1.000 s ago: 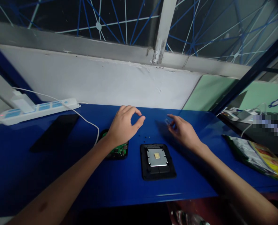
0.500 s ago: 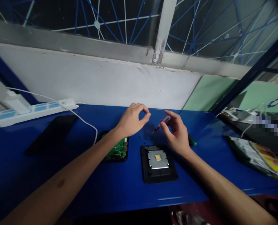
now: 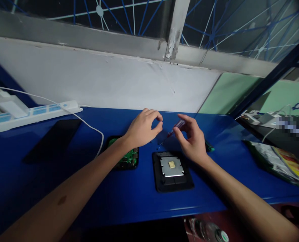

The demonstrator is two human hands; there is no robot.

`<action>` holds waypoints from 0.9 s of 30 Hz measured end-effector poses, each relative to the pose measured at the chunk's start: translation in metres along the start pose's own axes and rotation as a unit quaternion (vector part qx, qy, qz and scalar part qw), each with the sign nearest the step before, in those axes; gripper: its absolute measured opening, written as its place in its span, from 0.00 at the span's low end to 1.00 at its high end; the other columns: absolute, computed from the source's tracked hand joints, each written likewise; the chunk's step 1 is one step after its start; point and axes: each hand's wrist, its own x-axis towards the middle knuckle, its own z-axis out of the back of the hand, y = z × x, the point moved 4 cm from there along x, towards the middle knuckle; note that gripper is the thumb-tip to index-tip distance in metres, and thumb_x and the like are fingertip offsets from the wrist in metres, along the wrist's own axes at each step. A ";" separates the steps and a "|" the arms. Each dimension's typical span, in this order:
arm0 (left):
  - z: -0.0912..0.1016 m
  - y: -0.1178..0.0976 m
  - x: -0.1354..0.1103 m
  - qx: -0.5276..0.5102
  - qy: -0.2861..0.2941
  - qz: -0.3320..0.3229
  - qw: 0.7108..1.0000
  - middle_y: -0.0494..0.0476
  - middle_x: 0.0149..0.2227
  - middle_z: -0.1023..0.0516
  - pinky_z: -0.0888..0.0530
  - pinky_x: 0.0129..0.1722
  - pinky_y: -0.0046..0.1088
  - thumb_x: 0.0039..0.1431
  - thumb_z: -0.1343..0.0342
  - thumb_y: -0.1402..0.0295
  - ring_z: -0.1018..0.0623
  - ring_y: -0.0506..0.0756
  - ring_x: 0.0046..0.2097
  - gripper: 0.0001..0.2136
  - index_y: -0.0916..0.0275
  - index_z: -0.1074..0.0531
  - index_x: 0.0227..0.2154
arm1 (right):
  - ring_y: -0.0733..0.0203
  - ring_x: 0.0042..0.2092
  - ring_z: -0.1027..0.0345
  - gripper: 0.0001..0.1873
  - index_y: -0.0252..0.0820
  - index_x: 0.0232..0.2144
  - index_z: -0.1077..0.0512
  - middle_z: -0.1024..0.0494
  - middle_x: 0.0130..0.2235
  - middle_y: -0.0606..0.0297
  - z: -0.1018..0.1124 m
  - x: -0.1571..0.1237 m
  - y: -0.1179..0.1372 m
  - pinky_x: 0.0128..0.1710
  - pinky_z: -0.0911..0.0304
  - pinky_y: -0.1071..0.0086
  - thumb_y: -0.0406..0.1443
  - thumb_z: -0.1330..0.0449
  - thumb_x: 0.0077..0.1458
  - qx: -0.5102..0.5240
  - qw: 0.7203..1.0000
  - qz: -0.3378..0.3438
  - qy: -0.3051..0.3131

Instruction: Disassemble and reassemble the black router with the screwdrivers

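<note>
My right hand [image 3: 193, 137] grips a small screwdriver [image 3: 177, 127] with a clear purplish handle, its tip slanting down to the left. Left of it, my left hand [image 3: 145, 126] hovers over the table, thumb and index finger brought together in a pinch; whether anything is between them is too small to tell. Under my left wrist lies a green circuit board [image 3: 128, 159] in a black case, partly covered by my forearm. A black cover [image 3: 174, 186] with a metal plate [image 3: 172, 170] and a yellowish square pad sits nearer me. Tiny dark pieces [image 3: 159, 148], perhaps screws, lie between the hands.
A white power strip [image 3: 36, 114] with a plug and cable runs along the left back, beside a dark flat panel [image 3: 52, 141]. A green-and-black object [image 3: 209, 146] lies behind my right wrist. A shiny packet [image 3: 278, 161] is at right; a bottle [image 3: 212, 232] is below the table edge.
The view has tilted slightly down. Both hands keep nearly the same pose, with my right hand still holding the screwdriver and its tip slightly closer to my left hand.
</note>
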 end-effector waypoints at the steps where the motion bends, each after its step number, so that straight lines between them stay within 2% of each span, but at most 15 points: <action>1: 0.000 0.000 0.000 0.001 0.000 0.000 1.000 0.52 0.38 0.22 0.30 0.46 0.36 0.63 0.46 0.73 0.27 0.57 0.44 0.03 0.59 0.29 0.36 | 0.60 0.37 0.26 0.24 0.46 0.58 0.35 0.23 0.41 0.63 -0.001 0.000 0.000 0.43 0.29 0.58 0.37 0.40 0.61 0.000 1.000 0.001 0.002; 21: -0.006 0.002 -0.004 0.015 0.043 0.002 0.999 0.53 0.39 0.22 0.29 0.44 0.36 0.60 0.48 0.75 0.27 0.58 0.45 0.07 0.59 0.28 0.36 | 0.58 0.37 0.26 0.23 0.47 0.58 0.35 0.23 0.41 0.62 -0.002 0.000 0.003 0.42 0.27 0.56 0.37 0.40 0.61 0.008 1.000 0.009 0.003; 27: -0.009 -0.003 -0.006 0.004 0.067 -0.016 0.998 0.53 0.38 0.22 0.29 0.44 0.37 0.60 0.51 0.77 0.28 0.57 0.43 0.09 0.59 0.27 0.36 | 0.59 0.36 0.25 0.23 0.49 0.57 0.34 0.25 0.38 0.65 0.012 0.005 -0.004 0.41 0.27 0.57 0.38 0.39 0.60 0.052 0.998 -0.023 -0.033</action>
